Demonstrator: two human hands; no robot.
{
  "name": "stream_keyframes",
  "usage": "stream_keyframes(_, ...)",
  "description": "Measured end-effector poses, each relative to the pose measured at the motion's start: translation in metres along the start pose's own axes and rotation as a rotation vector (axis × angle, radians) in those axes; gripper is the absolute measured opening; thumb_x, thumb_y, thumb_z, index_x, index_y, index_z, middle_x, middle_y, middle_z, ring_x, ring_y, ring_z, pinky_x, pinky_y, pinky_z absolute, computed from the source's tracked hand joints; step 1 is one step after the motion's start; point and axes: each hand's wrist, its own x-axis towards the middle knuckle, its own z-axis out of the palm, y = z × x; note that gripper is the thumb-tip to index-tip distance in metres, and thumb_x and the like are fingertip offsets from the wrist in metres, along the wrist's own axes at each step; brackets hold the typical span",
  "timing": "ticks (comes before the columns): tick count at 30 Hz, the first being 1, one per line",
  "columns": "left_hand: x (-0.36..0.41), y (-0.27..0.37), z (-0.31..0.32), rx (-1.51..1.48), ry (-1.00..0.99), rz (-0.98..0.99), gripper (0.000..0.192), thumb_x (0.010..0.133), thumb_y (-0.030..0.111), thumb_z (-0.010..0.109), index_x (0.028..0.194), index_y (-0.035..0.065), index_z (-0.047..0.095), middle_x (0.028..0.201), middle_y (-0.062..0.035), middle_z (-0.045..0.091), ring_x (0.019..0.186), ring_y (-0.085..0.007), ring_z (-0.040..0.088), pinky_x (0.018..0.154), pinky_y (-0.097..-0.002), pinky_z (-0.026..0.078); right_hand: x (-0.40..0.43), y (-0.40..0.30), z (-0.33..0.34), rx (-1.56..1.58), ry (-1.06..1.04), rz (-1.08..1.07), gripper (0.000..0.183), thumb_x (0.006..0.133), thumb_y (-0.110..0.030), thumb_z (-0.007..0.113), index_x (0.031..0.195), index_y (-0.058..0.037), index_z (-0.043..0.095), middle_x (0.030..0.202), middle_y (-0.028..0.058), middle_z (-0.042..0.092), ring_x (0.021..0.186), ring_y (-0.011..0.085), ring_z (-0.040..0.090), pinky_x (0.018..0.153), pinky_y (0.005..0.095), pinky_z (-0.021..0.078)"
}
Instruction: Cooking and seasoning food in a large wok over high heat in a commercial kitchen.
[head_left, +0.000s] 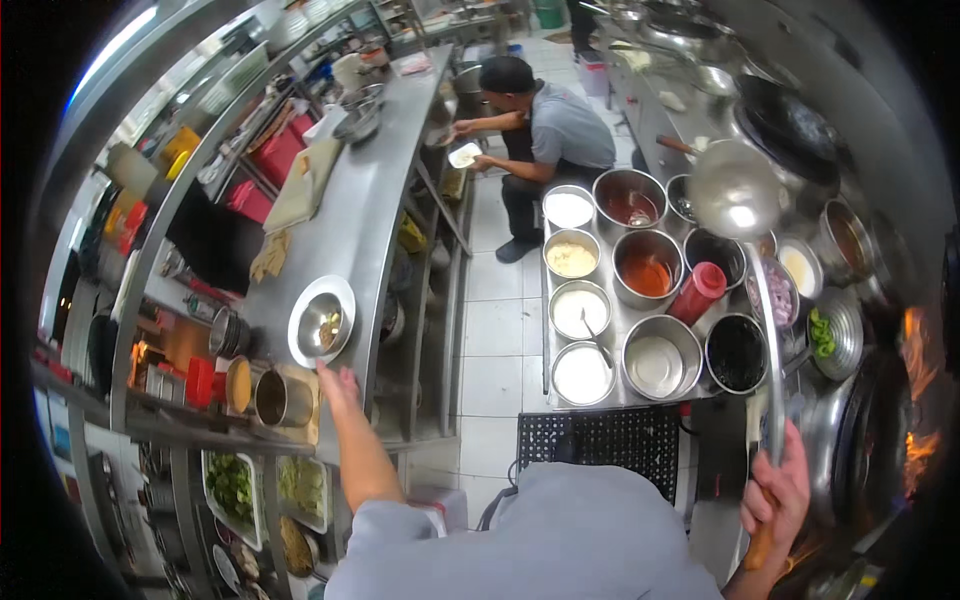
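My left hand (341, 391) reaches over the steel counter with its fingers apart. Its fingertips are at the near rim of a white plate (348, 289); whether they touch it is unclear. On that plate sits a metal bowl (311, 322) with a little brown and green food inside. In my right hand (780, 480) is the wooden handle of a large wok ladle (735, 187). The ladle is raised, its round bowl hanging above the pots at the right. A wok (870, 450) lies beside my right hand, with flames (916, 450) along its far side.
Steel pots of red sauce (646, 274), white contents (581, 307) and dark contents (737, 352) crowd the table, around a red squeeze bottle (697, 292). A co-worker (562, 127) crouches in the aisle holding a white dish (465, 156). Vegetable trays (261, 517) sit below the counter.
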Motion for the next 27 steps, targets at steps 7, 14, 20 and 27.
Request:
stream_keyframes(7,0.013,0.016,0.013,0.182,-0.081,0.087,0.097,0.089,0.062,0.064,0.158,0.0118,0.018,0.159,-0.0184,0.024,0.145,-0.0347,0.030,0.118,-0.0430,0.025,0.038,0.065,0.052,-0.579,-0.102,0.007,0.063,0.094,0.003,0.048,0.152,-0.0069,0.027,0.082,0.0034,0.054,0.048,0.0056,0.047,0.041,0.0208,0.0392)
stream_keyframes(14,0.108,0.050,-0.017,0.448,-0.025,0.067,0.046,0.098,0.041,0.059,0.118,0.0006,0.055,0.095,-0.0130,0.071,0.072,-0.0186,0.066,0.056,-0.0261,0.049,0.052,0.093,0.051,-0.713,-0.077,0.039,0.067,0.093,0.001,0.052,0.154,-0.0088,0.026,0.087,0.0055,0.055,0.053,0.0089,0.052,0.046,0.0256,0.0439)
stream_keyframes(20,0.096,0.056,0.010,0.373,0.009,-0.004,0.034,0.097,0.022,0.059,0.117,-0.0054,0.052,0.085,-0.0150,0.070,0.065,-0.0184,0.069,0.050,-0.0227,0.057,0.058,0.095,0.053,-0.897,-0.032,0.067,0.067,0.092,-0.003,0.053,0.153,-0.0067,0.027,0.078,0.0062,0.058,0.056,0.0123,0.057,0.049,0.0301,0.0464)
stream_keyframes(27,0.095,0.065,0.017,0.325,0.032,0.056,0.026,0.090,0.007,0.054,0.109,-0.0114,0.052,0.084,-0.0174,0.066,0.066,-0.0209,0.070,0.055,-0.0230,0.061,0.079,0.092,0.049,-1.092,-0.080,-0.009,0.064,0.092,-0.008,0.053,0.151,-0.0010,0.028,0.075,0.0111,0.062,0.059,0.0168,0.060,0.054,0.0345,0.0488)
